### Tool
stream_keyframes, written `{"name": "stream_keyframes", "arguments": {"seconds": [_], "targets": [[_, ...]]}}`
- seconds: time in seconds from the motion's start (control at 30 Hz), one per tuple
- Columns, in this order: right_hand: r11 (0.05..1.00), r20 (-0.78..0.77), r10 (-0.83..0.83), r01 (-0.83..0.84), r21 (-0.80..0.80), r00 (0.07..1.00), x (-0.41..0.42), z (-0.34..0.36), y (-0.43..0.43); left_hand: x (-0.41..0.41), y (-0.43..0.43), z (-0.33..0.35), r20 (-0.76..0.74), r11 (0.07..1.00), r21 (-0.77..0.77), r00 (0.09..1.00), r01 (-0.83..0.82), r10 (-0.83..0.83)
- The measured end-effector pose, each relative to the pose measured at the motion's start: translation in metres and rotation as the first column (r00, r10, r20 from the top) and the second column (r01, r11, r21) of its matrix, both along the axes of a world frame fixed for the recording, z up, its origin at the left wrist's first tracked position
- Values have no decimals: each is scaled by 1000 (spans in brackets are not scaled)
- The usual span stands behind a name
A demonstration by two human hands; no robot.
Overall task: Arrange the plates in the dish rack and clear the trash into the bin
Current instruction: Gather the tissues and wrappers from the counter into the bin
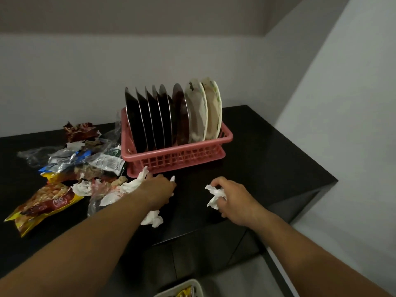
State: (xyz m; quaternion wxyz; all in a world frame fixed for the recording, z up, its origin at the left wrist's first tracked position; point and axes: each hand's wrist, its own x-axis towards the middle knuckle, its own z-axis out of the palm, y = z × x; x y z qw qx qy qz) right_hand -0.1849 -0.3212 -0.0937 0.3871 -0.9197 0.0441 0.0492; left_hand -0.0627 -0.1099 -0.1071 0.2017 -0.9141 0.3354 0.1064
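The left grip (159, 190) is lowered onto the dark surface (267, 157). Its fingers are curled round white tissue (172, 179), and a tuft of it sticks out past the knuckles. A second wad of tissue (153, 219) is seen under the wrist, on the near side of that grip; whether it is the same piece cannot be told. The right grip (233, 198) is held low over the surface, apart from the left. A crumpled tissue (215, 195) is pinched between its curled fingers and thumb, and the paper hangs out on the side toward the left grip.

Beyond both grips, nearer the left one, a pink dish rack (177, 155) is set on the surface. It is filled with plates stood on edge. A row of steel plates (147, 123) is lined up at the end beyond the left grip, and two white patterned plates (199, 112) are stood at the end nearer the right grip.

On the outer side of the left grip, a heap of trash (85, 161) is spread over the surface: clear plastic, foil wrappers and scraps of tissue, with the nearest scraps right beside the grip. Further out, a yellow snack packet (42, 204) is laid flat. Nearer than both grips, between the two forearms and below the surface's edge, the rim of a pale bin (182, 289) is shown, with a bit of yellow wrapper inside.
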Motion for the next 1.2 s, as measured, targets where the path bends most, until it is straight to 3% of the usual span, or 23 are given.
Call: {"name": "stream_keyframes", "arguments": {"seconds": [0.1,0.2,0.3,0.37,0.6,0.77,0.97,1.07,1.2], "targets": [[997,5,-64,64,-51,998,-3,-8,0,12,-3,-1,15,993,-77,996,84,-83],[985,-19,-159,157,-64,987,0,-7,5,18,-3,8,7,948,-292,991,128,-132],[978,-32,-209,209,-11,977,8,3,18,19,3,32,37,794,-589,986,151,-160],[976,-61,-212,215,39,975,13,10,35,20,16,49,74,711,-687,988,147,-134],[987,-33,-156,154,-55,987,33,2,116,18,74,64,45,684,-729,999,21,18],[993,-86,-100,93,-79,991,43,-15,145,12,111,58,-35,573,-819,999,-15,-23],[957,-140,-151,109,-268,979,46,-27,172,11,130,47,-39,642,-765,999,-52,34],[936,-87,-140,104,-335,986,50,-27,177,9,134,43,-21,657,-752,999,-40,37],[944,-29,-115,100,-315,993,51,-22,176,12,141,47,-32,658,-751,998,-57,50]]}}
